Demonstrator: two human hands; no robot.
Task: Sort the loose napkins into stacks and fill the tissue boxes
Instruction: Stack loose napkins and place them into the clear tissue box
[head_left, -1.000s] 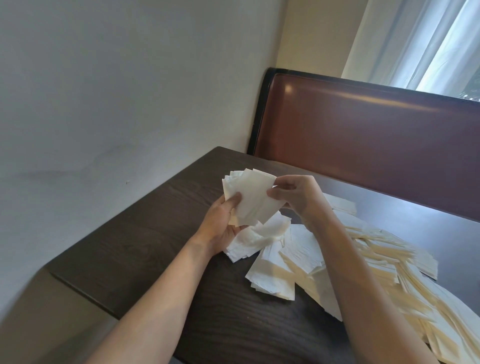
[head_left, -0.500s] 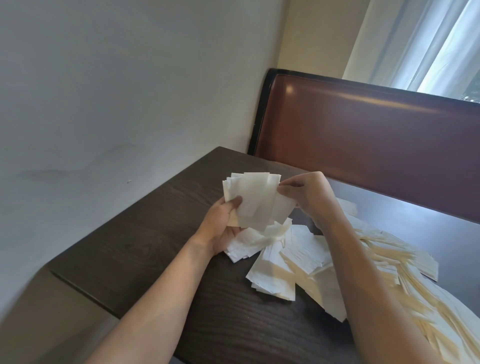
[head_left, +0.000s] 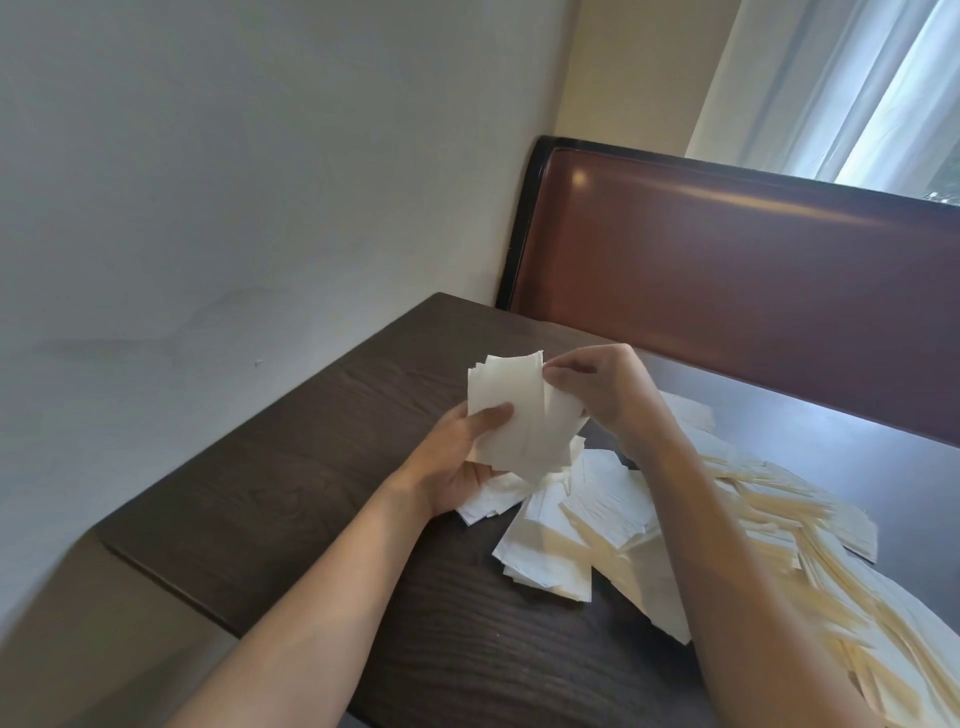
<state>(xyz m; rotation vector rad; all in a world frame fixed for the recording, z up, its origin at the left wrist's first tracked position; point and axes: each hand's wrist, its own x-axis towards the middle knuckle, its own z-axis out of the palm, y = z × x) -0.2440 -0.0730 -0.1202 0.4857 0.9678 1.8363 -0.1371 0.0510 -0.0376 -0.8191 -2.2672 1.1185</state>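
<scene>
A: Where does the person have the napkins?

B: A small stack of white napkins (head_left: 511, 410) is held up above the dark wooden table (head_left: 291, 478); the left hand (head_left: 457, 462) grips it from below, thumb across the front face and the other fingers behind; the right hand (head_left: 597, 389) pinches its upper right corner between thumb and fingertips; both hands are closed on that one stack, close together but not touching each other.

A: And the rest of the paper?

B: The loose napkins (head_left: 649, 525) lie spread over the table to the right, overlapping in a long untidy drift that runs under the right forearm and off toward the lower right edge; those nearest the hands look white, those farther right look cream; a few lie just under the held stack.

A: What stands around the table?

B: A pale wall (head_left: 234, 182) on the left; a reddish-brown padded bench back (head_left: 727, 270) beyond the far edge; sheer curtains (head_left: 857, 88) at the upper right.
</scene>
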